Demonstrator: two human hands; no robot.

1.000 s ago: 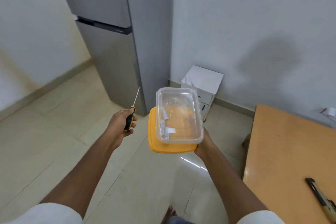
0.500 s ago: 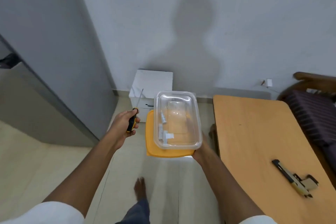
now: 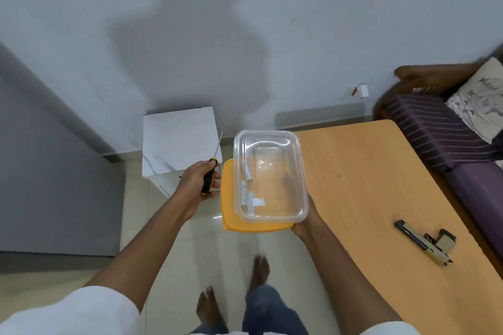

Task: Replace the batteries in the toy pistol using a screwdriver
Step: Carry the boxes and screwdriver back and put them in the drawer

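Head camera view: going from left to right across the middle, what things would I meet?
Fridge → white box → screwdriver in the left hand → clear tub on its yellow lid, carried by the right hand → table → toy pistol → sofa.

You're looking at a tan-and-black toy pistol (image 3: pixel 424 242) lying flat on the table's near right, a black-and-yellow screwdriver (image 3: pixel 211 171) pointing up, and small white batteries (image 3: pixel 247 185) in a clear container (image 3: pixel 270 175) atop its yellow lid (image 3: pixel 231 204).
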